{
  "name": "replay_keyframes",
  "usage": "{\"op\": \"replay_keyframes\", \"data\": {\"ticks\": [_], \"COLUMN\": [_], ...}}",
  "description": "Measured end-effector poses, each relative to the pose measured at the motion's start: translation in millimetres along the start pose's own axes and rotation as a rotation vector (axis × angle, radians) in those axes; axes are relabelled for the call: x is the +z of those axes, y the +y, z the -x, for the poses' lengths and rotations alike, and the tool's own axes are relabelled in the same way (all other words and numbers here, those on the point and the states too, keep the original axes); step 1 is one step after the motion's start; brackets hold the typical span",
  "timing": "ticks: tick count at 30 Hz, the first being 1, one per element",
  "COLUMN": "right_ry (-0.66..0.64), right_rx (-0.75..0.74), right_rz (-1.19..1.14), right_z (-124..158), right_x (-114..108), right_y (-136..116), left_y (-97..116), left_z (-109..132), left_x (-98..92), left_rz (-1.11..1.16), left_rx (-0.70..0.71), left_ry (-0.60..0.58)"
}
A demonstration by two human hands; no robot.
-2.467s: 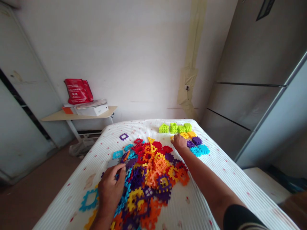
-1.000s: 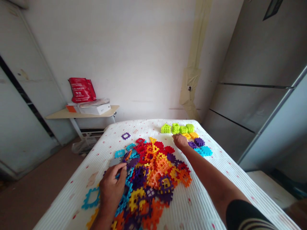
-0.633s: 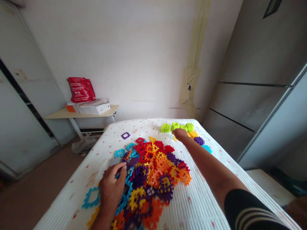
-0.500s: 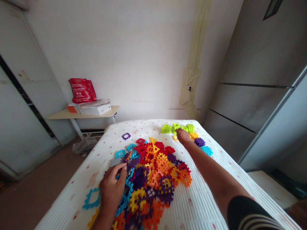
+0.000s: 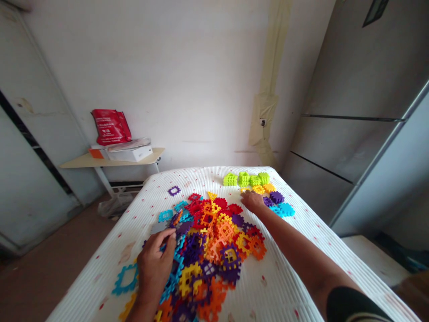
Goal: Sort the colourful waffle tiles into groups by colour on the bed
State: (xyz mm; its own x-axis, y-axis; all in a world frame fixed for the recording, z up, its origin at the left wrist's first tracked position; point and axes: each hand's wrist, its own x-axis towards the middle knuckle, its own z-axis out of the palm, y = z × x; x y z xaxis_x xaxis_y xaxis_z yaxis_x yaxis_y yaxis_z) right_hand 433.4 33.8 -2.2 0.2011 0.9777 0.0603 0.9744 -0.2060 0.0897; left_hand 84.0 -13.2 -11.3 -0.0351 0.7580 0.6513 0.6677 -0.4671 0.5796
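Note:
My left hand (image 5: 156, 257) rests at the left side of a heap of plastic interlocking building pieces (image 5: 224, 232). Its thumb and index finger close in a pinch beside a dark purple piece (image 5: 184, 228); what is between the tips cannot be made out. My right hand (image 5: 254, 201) is stretched past the heap's far right side. Its fingers are bunched and point down just in front of a yellow window piece (image 5: 245, 190), and the fingertips are partly hidden. A light blue square frame (image 5: 124, 280) lies left of my left wrist.
Light green stacks (image 5: 244, 179) line the bed's far edge. Yellow stacks (image 5: 263, 188), purple stacks (image 5: 276, 197) and light blue stacks (image 5: 285, 209) stand nearer. A purple frame (image 5: 174, 191) lies apart. A side table (image 5: 80, 162) stands left, a grey cabinet (image 5: 338, 143) right.
My right hand has drawn back from the light green stacks toward me, uncovering them and more of the yellow, purple and light blue stacks. My left hand stays in its pinch at the heap.

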Motion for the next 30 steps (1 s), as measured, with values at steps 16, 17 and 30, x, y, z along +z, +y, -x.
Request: {"op": "replay_keyframes", "data": {"ticks": [16,17,30], "right_ry": [0.064,0.068,-0.090], "right_rx": [-0.038,-0.042,-0.090], "right_rz": [-0.107,-0.127,-0.251], "right_z": [-2.6,-5.1,-20.8], "right_x": [-17.0,-20.0,-49.2], "right_y": [-11.1,-17.1,-102.1], "left_y": [3.5,4.1,-0.5], "left_z": [-0.1,-0.1,0.4], "left_x": [-0.9,-0.7,-2.4], "left_rz": [0.014,0.016,0.028], "left_rx": [0.003,0.006,-0.021], "left_ry": [0.010,0.008,0.012]}}
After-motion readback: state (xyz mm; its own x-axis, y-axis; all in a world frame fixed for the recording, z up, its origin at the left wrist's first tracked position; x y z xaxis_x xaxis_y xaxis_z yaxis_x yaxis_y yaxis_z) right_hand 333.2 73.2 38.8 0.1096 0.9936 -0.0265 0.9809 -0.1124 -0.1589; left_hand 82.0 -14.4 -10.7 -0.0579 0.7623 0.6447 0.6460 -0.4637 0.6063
